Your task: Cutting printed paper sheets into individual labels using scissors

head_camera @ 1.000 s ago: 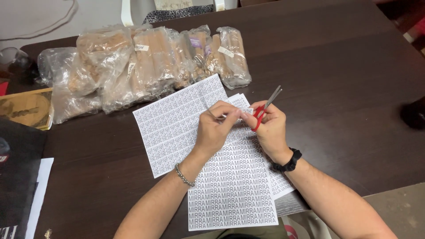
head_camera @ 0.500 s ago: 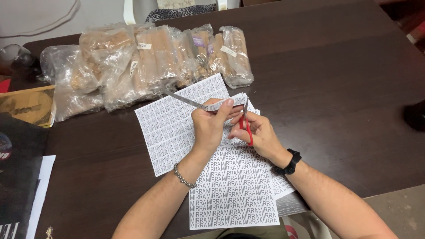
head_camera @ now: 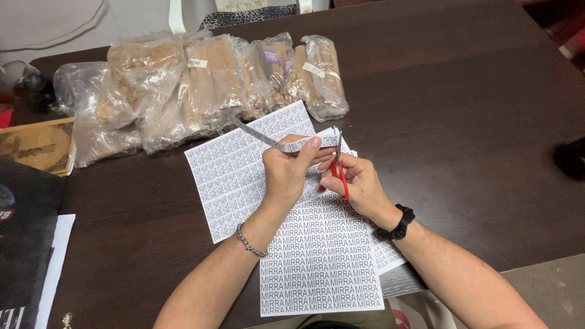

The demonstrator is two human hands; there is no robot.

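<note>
My left hand (head_camera: 286,173) pinches a narrow paper strip (head_camera: 274,139) between thumb and forefinger; its far end trails off up-left, thin and blurred. My right hand (head_camera: 356,183) is closed through the red handles of the scissors (head_camera: 339,161), whose blades stand edge-on at the strip's near end, so I cannot tell how far they gape. My palms hide part of the printed sheets (head_camera: 317,256) beneath them. Beyond my fingertips lie clear bags (head_camera: 201,85) with hazy brown contents. All rests on a dark wooden table (head_camera: 463,97), its near edge cut off.
</note>
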